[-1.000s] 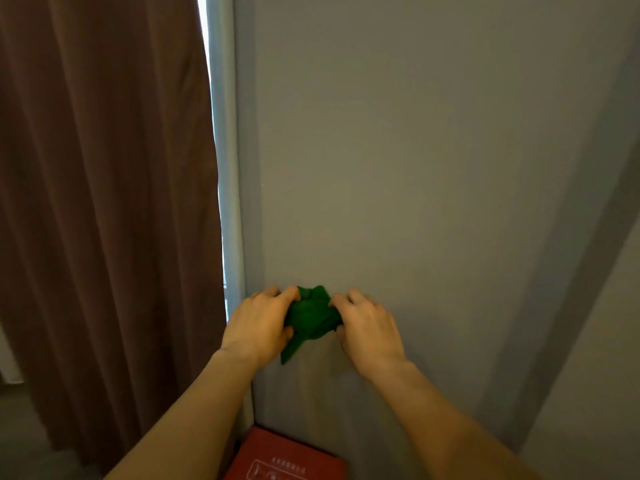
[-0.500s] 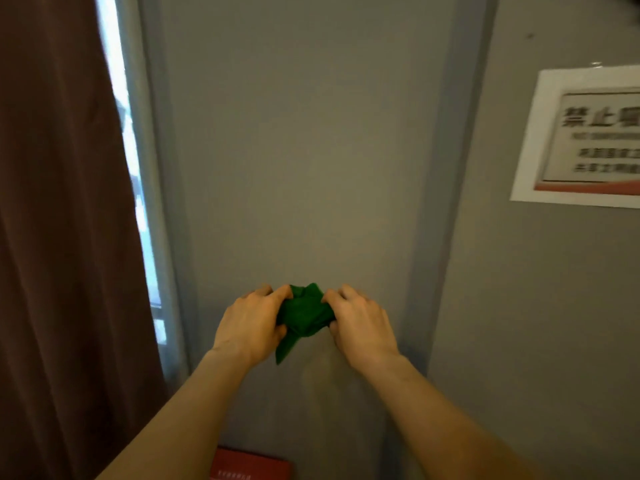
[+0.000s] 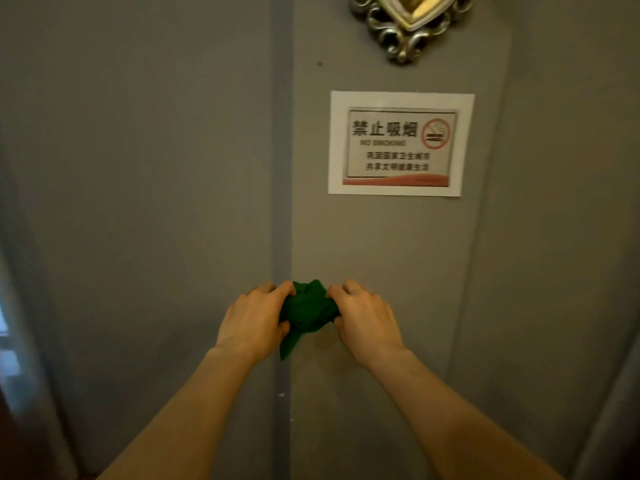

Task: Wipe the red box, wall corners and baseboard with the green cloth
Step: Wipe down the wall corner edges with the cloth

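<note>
a: in front of the grey wall (image 3: pixel 173 168), by the corner strip (image 3: pixel 281 202) — where's the green cloth (image 3: pixel 306 311)?

b: bunched btwn both hands. left hand (image 3: pixel 251 322) & right hand (image 3: pixel 365 322) each have their grip clamped on a side, a tail hanging below.

a: how'll it handle?

b: prob soft, light, floppy, no slip risk. best to wad it in one palm w/ a flat face out for the corner.

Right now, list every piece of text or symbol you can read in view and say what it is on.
"禁止吸烟": large black characters on the white-bordered rectangular wall sign.
"NO SMOKING": small grey line beneath, blurred, only just legible.
Red crossed-cigarette circle: at the sign's right.
Two smaller lines of Chinese characters below: too blurred to read.
Crumpled green cloth: no text.
</note>
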